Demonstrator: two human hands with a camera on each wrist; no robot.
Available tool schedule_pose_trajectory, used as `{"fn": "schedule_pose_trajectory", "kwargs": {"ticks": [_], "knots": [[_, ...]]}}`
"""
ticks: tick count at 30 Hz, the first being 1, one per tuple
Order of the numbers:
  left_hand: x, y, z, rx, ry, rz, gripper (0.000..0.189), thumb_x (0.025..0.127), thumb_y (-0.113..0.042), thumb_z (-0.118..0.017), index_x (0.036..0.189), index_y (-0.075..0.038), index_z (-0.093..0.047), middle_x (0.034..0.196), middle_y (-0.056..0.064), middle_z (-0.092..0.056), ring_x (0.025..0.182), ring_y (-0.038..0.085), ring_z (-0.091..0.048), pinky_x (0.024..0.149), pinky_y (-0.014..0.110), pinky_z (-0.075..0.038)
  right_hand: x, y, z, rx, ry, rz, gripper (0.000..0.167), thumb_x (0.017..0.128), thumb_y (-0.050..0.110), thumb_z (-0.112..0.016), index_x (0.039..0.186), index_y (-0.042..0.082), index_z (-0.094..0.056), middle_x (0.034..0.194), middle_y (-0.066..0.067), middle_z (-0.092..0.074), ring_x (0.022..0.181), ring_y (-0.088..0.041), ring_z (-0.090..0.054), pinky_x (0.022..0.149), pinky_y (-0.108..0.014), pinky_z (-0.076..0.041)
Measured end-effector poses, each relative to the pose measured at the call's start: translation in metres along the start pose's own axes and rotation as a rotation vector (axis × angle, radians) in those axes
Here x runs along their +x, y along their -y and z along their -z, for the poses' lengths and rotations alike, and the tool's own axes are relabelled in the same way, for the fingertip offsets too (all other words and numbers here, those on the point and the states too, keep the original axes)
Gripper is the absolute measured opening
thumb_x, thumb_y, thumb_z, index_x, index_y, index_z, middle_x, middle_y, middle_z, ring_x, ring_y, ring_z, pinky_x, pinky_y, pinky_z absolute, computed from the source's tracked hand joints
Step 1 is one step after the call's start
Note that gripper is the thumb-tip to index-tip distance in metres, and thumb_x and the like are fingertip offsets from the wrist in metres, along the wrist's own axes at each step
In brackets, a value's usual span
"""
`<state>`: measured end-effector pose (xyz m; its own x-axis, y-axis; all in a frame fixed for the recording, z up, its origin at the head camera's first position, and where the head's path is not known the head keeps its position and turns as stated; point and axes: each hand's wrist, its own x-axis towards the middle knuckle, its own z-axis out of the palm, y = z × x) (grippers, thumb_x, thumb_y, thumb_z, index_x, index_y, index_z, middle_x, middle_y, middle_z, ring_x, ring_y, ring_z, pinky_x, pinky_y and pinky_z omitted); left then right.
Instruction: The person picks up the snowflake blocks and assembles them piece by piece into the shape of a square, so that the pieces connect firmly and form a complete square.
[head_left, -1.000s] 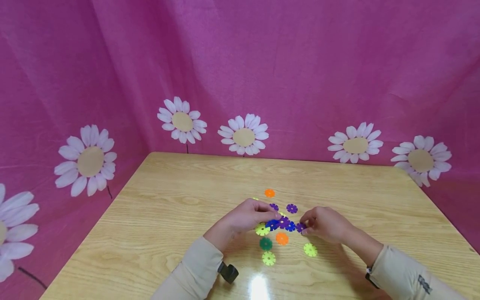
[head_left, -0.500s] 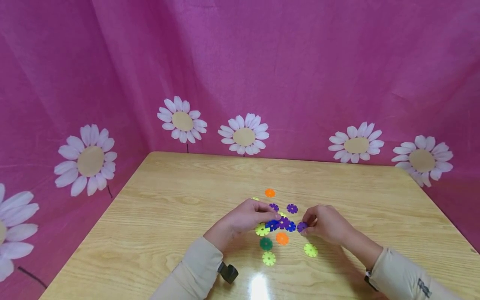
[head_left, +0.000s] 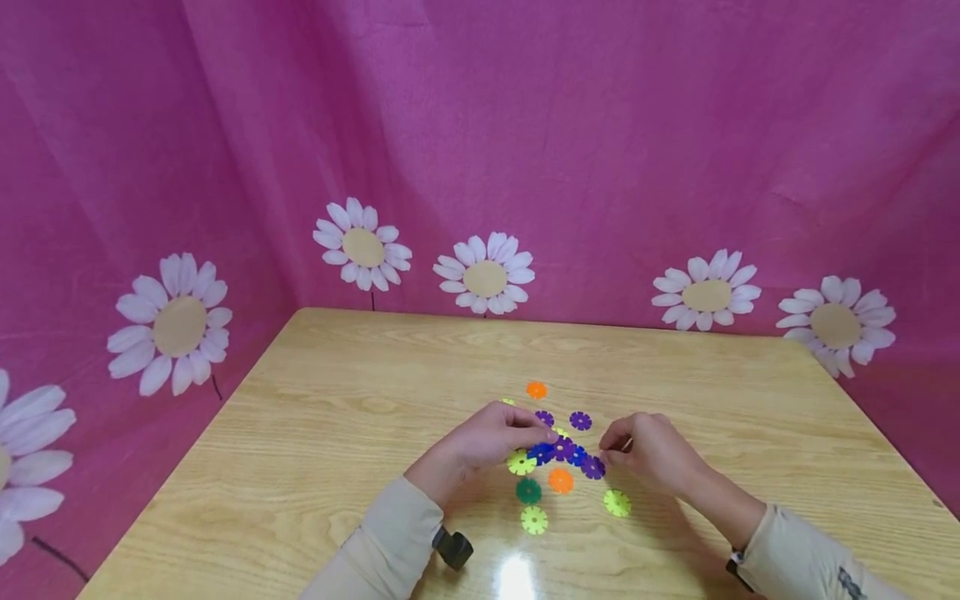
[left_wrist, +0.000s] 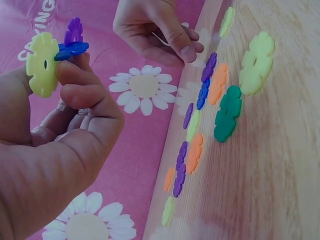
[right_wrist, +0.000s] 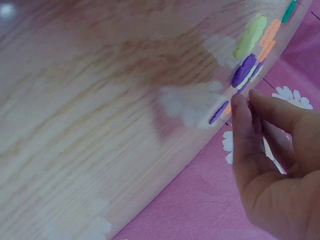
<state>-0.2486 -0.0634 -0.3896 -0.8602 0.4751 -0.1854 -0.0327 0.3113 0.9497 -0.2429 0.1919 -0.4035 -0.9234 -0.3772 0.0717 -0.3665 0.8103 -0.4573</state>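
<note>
My left hand (head_left: 487, 437) pinches a small joined group of notched plastic discs above the table. In the left wrist view a yellow disc (left_wrist: 42, 65), a blue disc (left_wrist: 71, 50) and a purple disc (left_wrist: 74, 31) are slotted together at the fingertips. To the right, my right hand (head_left: 651, 452) holds nothing; its fingers are bent loosely, thumb close to the fingertips, as the right wrist view also shows (right_wrist: 280, 165). A loose purple disc (head_left: 592, 467) lies just left of those fingertips, beside a blue disc (head_left: 577, 456).
Several loose discs lie on the wooden table (head_left: 337, 417): orange (head_left: 560, 481), green (head_left: 528, 491), yellow (head_left: 534, 521), another yellow (head_left: 617, 503), purple (head_left: 581, 421) and a far orange one (head_left: 536, 390). A pink curtain (head_left: 585, 150) with daisies hangs behind the table.
My right hand has let go of the purple disc, which now lies on the table against the blue one. My left hand keeps its place with the joined discs.
</note>
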Motion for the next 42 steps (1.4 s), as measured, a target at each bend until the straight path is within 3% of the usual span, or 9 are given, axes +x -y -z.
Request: {"fn": "schedule_pose_trajectory", "kwargs": {"ticks": [10, 20, 30, 37, 42], "knots": [[-0.002, -0.001, 0.002, -0.009, -0.001, 0.014, 0.021, 0.095, -0.03, -0.069, 0.105, -0.014, -0.078, 0.105, -0.002, -0.07, 0.095, 0.013, -0.058, 0.083, 0.027, -0.048, 0.005, 0.004, -0.01, -0.034, 0.099, 0.015, 0.017, 0.078, 0.017, -0.085, 0.091, 0.008, -0.079, 0.082, 0.003, -0.073, 0.074, -0.007, -0.06, 0.068, -0.025, -0.053], [-0.001, -0.001, 0.001, -0.002, 0.004, -0.004, 0.021, 0.095, -0.029, -0.069, 0.105, -0.013, -0.078, 0.105, -0.002, -0.071, 0.096, 0.011, -0.058, 0.085, 0.026, -0.048, 0.004, 0.006, -0.007, 0.008, 0.045, -0.023, 0.006, 0.081, 0.006, -0.081, 0.084, 0.009, -0.077, 0.075, 0.005, -0.069, 0.069, -0.007, -0.059, 0.062, -0.021, -0.05], [-0.001, 0.001, 0.001, 0.012, 0.004, 0.002, 0.022, 0.095, -0.031, -0.068, 0.106, -0.015, -0.078, 0.106, -0.003, -0.071, 0.098, 0.012, -0.059, 0.089, 0.031, -0.049, -0.004, 0.007, 0.007, 0.236, 0.044, -0.017, 0.003, 0.087, 0.011, -0.076, 0.089, 0.01, -0.078, 0.084, 0.001, -0.074, 0.074, -0.012, -0.065, 0.066, -0.022, -0.054], [0.0, 0.001, 0.001, -0.006, 0.013, -0.014, 0.022, 0.096, -0.029, -0.068, 0.106, -0.013, -0.078, 0.104, -0.002, -0.071, 0.095, 0.012, -0.059, 0.085, 0.028, -0.049, -0.009, 0.016, 0.015, 0.431, -0.011, -0.038, 0.015, 0.09, 0.02, -0.075, 0.097, 0.007, -0.077, 0.092, -0.007, -0.075, 0.083, -0.024, -0.072, 0.073, -0.034, -0.06], [0.0, 0.001, 0.001, -0.02, 0.008, -0.011, 0.022, 0.095, -0.029, -0.069, 0.104, -0.012, -0.078, 0.104, -0.002, -0.071, 0.094, 0.012, -0.058, 0.083, 0.026, -0.048, -0.012, 0.019, 0.019, 0.62, -0.026, -0.084, 0.026, 0.091, 0.02, -0.073, 0.105, -0.002, -0.073, 0.101, -0.014, -0.074, 0.09, -0.025, -0.074, 0.08, -0.032, -0.06]]}}
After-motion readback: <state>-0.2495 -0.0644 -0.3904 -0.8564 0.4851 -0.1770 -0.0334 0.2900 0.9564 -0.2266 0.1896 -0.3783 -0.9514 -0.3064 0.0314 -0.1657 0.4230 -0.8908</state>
